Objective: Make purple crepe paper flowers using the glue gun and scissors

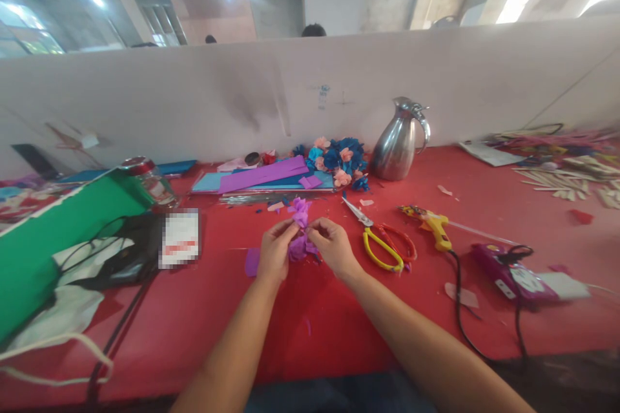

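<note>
Between my fingertips, above the middle of the red table, is a purple crepe-paper flower (301, 211). My left hand (278, 246) is closed and pinches its lower part. From the other side, my right hand (334, 243) has thumb and finger pressed together at the flower's base; what exactly they grip there is too small to make out. Below and between the hands lie more purple crepe-paper pieces (299, 249). Another purple piece (252, 262) sits left of my left hand. Scissors (382, 242) with yellow and red handles rest to the right of my right hand.
Behind are stacked paper sheets (264, 174), blue and pink paper flowers (346, 161) and a steel jug (397, 141). A yellow glue gun (436, 229) and a purple power strip (511, 277) with cords lie right. A lidded jar (155, 183) and green board (72, 238) stand left.
</note>
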{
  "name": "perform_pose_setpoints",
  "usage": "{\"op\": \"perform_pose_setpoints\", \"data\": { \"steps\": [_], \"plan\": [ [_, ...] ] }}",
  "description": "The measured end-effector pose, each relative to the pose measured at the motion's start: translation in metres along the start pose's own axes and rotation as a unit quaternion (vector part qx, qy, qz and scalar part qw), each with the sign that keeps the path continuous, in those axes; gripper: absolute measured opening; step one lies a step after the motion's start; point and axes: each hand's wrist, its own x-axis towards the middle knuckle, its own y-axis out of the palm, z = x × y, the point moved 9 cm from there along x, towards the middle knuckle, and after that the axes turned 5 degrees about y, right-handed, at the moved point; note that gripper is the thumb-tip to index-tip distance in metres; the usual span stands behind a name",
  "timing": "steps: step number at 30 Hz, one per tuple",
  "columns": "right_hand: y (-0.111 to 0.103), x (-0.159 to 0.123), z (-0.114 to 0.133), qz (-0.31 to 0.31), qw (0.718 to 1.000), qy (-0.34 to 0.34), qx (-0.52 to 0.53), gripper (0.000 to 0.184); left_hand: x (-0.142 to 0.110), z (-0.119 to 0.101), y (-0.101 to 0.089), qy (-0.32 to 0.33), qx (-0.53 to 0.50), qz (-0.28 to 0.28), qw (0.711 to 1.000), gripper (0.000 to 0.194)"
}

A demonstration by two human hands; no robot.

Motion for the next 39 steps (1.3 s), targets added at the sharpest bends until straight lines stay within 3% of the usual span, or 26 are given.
{"op": "perform_pose_setpoints", "data": {
  "steps": [16, 23, 30, 39],
  "plan": [
    [-0.002, -0.008, 0.014, -0.034, 0.992, -0.046, -0.109, 0.012, -0.001, -0.01, 0.001, 0.069, 0.057, 0.022, 0.996, 0.018],
    [-0.001, -0.01, 0.014, -0.041, 0.983, -0.074, -0.165, 0.012, -0.005, -0.016, 0.002, 0.081, 0.074, 0.005, 0.994, 0.033],
    [-0.003, -0.007, 0.01, -0.046, 0.99, -0.06, -0.118, 0.011, -0.007, -0.011, 0.007, 0.009, -0.016, 0.017, 1.0, 0.051],
    [-0.002, -0.008, 0.012, -0.041, 0.992, -0.056, -0.102, 0.012, -0.002, 0.01, 0.001, -0.07, -0.055, 0.022, 0.996, 0.019]
  ]
}}
